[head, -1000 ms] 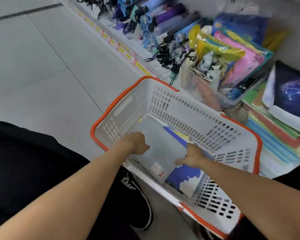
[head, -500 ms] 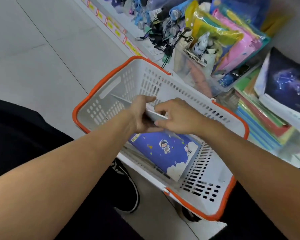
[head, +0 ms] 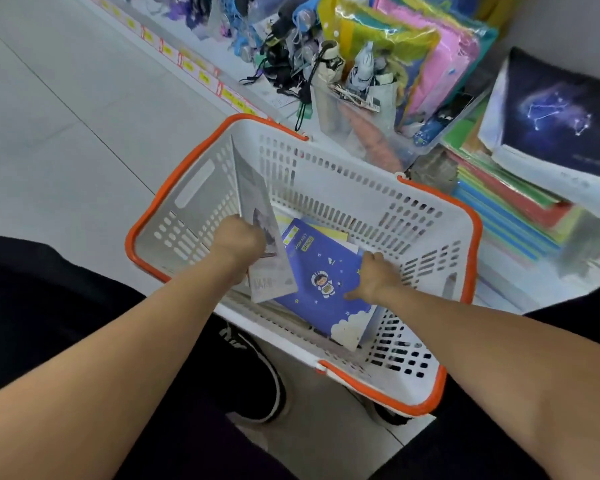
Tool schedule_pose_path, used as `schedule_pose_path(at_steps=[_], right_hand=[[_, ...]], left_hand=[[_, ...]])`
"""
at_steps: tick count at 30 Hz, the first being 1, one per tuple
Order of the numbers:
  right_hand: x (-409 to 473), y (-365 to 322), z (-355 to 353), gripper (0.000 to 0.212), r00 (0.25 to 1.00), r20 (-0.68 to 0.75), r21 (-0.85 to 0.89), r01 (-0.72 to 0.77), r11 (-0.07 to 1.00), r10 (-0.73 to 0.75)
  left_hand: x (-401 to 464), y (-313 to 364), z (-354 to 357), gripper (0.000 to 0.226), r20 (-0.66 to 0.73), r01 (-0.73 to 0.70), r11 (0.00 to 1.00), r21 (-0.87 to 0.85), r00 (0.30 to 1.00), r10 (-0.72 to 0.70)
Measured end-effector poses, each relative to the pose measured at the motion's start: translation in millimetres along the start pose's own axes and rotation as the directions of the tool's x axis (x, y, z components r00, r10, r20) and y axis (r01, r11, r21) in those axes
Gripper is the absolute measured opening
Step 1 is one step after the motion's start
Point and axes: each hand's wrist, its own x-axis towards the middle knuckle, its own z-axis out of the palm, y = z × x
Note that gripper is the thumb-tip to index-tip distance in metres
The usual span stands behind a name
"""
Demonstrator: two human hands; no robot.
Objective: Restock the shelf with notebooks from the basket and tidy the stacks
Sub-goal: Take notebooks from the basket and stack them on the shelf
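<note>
Left hand (head: 238, 242) at frame centre, fingers curled round lower part of grey notebook (head: 257, 223); notebook stands tilted on edge, upper corner rising toward basket's left wall. Right hand (head: 374, 277) right of centre, gripping right edge of blue astronaut notebook (head: 321, 282) lying flat in basket; fingertips hidden under cover. More notebooks beneath, mostly covered. White perforated plastic basket (head: 343, 181), orange rim, on pale tiled floor. Upper right: shelf (head: 499, 289) with stacked coloured notebooks (head: 513, 206), dark constellation-cover notebook (head: 558, 112), glossy plastic folders (head: 413, 46); blurred.
</note>
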Motion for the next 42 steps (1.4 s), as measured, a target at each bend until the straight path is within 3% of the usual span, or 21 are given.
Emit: schedule_pose_path(at_steps=[2, 5, 7, 9, 11, 14, 16, 18, 20, 24, 26, 28, 31, 34, 36, 38, 40, 42], right_hand=[[3, 0, -5, 0.090, 1.000, 0.018, 0.041, -0.016, 0.999, 0.015], [-2, -3, -29, 0.027, 0.988, 0.135, -0.009, 0.076, 0.997, -0.074], [-12, -14, -66, 0.034, 0.963, 0.216, -0.012, 0.167, 0.986, -0.161], [-31, -22, -115, 0.024, 0.945, 0.215, 0.055, 0.241, 0.969, -0.247], [-55, -21, -169, 0.024, 0.944, 0.124, 0.047, 0.301, 0.952, -0.305], [-100, -5, -242, 0.023, 0.945, -0.130, 0.021, 0.304, 0.952, -0.299], [-133, 11, -280, 0.017, 0.919, -0.301, 0.209, 0.323, 0.923, -0.254], [-157, 23, -300, 0.017, 0.917, -0.362, 0.525, 0.349, 0.776, -0.167], [-164, 24, -307, 0.019, 0.932, -0.344, 0.729, 0.341, 0.593, -0.113], [-178, -2, -300, 0.012, 0.954, -0.274, 0.926, 0.295, 0.234, -0.118], [-186, -11, -297, 0.024, 0.932, -0.321, 0.923, 0.347, 0.168, -0.166], [-193, -15, -306, 0.029, 0.902, -0.392, 0.900, 0.417, 0.127, -0.181], [-202, -21, -332, 0.026, 0.880, -0.441, 0.895, 0.446, -0.013, -0.176], [-212, -26, -361, 0.027, 0.866, -0.483, 0.871, 0.459, -0.176, -0.132], [-219, -26, -374, 0.033, 0.873, -0.481, 0.849, 0.442, -0.288, -0.079], [-230, -26, -376, 0.038, 0.886, -0.460, 0.838, 0.410, -0.361, -0.062], [-245, -25, -375, 0.036, 0.871, -0.482, 0.828, 0.416, -0.377, -0.097], [-263, -22, -378, 0.031, 0.813, -0.571, 0.776, 0.491, -0.395, -0.112]], left_hand=[[1, 0, -2, 0.016, -0.032, -0.110, 0.988, 0.110, 0.993, 0.114], [1, 7, -6, 0.016, 0.022, -0.148, 0.982, 0.119, 0.989, 0.147], [0, 17, -12, 0.018, 0.041, -0.099, 0.995, 0.030, 0.994, 0.097], [2, 32, -22, 0.010, 0.043, -0.088, 0.996, -0.024, 0.995, 0.089], [4, 49, -35, 0.010, 0.018, -0.110, 0.993, -0.054, 0.994, 0.111], [3, 66, -54, 0.025, 0.002, -0.180, 0.983, -0.032, 0.984, 0.181], [-5, 74, -63, 0.024, -0.001, -0.201, 0.979, 0.022, 0.980, 0.201], [-15, 86, -71, 0.017, 0.037, -0.203, 0.978, 0.055, 0.979, 0.202], [-28, 105, -79, 0.009, 0.120, -0.191, 0.981, -0.021, 0.974, 0.192], [-54, 151, -85, 0.019, 0.331, -0.096, 0.884, -0.458, 0.904, 0.270], [-63, 177, -80, 0.035, 0.401, 0.024, 0.799, -0.601, 0.874, 0.275], [-67, 205, -73, 0.049, 0.407, 0.011, 0.774, -0.633, 0.855, 0.321], [-79, 254, -73, 0.059, 0.444, -0.090, 0.781, -0.618, 0.780, 0.441], [-93, 315, -86, 0.046, 0.429, -0.187, 0.768, -0.612, 0.738, 0.521], [-91, 346, -97, 0.042, 0.347, -0.355, 0.697, -0.623, 0.673, 0.654], [-94, 370, -104, 0.053, 0.331, -0.470, 0.655, -0.592, 0.599, 0.729], [-99, 391, -106, 0.065, 0.355, -0.537, 0.705, -0.463, 0.616, 0.703], [-110, 411, -102, 0.029, 0.443, -0.419, 0.765, -0.489, 0.636, 0.632]])
